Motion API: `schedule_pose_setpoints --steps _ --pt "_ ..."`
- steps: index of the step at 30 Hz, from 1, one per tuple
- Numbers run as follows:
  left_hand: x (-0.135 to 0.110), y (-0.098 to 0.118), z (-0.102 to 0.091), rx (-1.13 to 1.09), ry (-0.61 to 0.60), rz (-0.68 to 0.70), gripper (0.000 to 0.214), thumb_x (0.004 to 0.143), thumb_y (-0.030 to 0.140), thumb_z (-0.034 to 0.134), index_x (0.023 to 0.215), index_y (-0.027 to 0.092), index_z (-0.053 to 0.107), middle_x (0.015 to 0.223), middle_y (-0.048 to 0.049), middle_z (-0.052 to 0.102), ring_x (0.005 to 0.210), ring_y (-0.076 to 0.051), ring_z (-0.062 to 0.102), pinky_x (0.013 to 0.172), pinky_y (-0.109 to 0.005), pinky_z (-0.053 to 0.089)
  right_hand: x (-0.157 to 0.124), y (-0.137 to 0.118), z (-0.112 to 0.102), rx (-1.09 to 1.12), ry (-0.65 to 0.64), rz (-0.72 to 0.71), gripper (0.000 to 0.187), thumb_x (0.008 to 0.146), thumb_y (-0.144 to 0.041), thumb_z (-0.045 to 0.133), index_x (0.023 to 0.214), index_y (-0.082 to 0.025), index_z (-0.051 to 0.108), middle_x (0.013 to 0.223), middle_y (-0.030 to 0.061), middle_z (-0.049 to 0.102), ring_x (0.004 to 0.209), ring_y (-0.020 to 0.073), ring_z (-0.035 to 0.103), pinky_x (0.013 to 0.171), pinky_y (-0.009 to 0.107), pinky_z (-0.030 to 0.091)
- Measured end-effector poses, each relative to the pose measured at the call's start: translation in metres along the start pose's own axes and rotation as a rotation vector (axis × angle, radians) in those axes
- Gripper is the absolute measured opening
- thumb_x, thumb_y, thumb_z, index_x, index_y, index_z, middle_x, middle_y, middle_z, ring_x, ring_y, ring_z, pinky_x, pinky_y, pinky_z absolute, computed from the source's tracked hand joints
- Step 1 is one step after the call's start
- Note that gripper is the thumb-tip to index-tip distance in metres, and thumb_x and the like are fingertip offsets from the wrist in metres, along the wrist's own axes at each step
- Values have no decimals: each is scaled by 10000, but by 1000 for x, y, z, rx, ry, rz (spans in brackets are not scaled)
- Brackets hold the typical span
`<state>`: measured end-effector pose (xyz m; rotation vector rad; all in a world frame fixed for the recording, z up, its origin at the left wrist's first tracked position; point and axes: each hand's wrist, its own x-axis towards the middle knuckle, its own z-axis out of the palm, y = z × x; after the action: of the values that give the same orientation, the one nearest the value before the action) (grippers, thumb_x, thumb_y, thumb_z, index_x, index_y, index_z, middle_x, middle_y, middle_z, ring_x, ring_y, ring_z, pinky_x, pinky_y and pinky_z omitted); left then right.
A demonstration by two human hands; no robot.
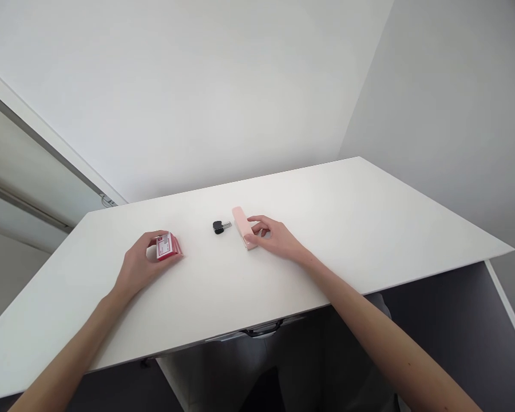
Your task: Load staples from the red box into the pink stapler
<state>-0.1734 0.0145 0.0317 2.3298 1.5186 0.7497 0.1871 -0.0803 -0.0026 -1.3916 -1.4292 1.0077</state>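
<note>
On the left of the white desk, my left hand (139,262) is closed around a small red and white box (166,246), thumb on its near side and fingers on its far side. A pink stapler (241,223) lies lengthwise near the middle of the desk. My right hand (278,237) grips its near end from the right, with the thumb on top and the index finger along its side. Between the two hands, a black staple remover (218,226) with metal jaws lies just left of the stapler, untouched.
The white desk (347,212) runs back to a pale wall (240,103). A dark handle (264,329) shows below its front edge. At the left is a window-like frame (34,126), with a grey wall (455,126) on the right.
</note>
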Motion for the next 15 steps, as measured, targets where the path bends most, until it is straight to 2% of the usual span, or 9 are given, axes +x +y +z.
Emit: schedule_pose_setpoints --steps 5,9,15 --pt "-13 -17 -11 -62 64 -38 629 790 656 797 1268 298 599 1324 -87 707 1267 -349 674 1046 -528 563 0 2 1 -13 2 2 573 897 -541 728 1402 -288 632 1165 36 786 963 203 616 928 396 502" --pt "-20 -23 -18 -79 105 -106 629 785 626 811 1278 303 593 1360 -46 692 1324 -363 639 1101 -563 539 -1 3 2 -16 3 8 564 899 -551 720 1394 -294 629 1167 31 787 967 207 617 918 390 502" --pt "-29 -36 -29 -30 110 -191 649 753 623 809 1278 286 629 1372 -73 698 1322 -352 642 1130 -514 522 -4 1 2 -14 0 8 534 909 -526 721 1387 -306 631 1174 22 793 984 208 618 929 384 499"
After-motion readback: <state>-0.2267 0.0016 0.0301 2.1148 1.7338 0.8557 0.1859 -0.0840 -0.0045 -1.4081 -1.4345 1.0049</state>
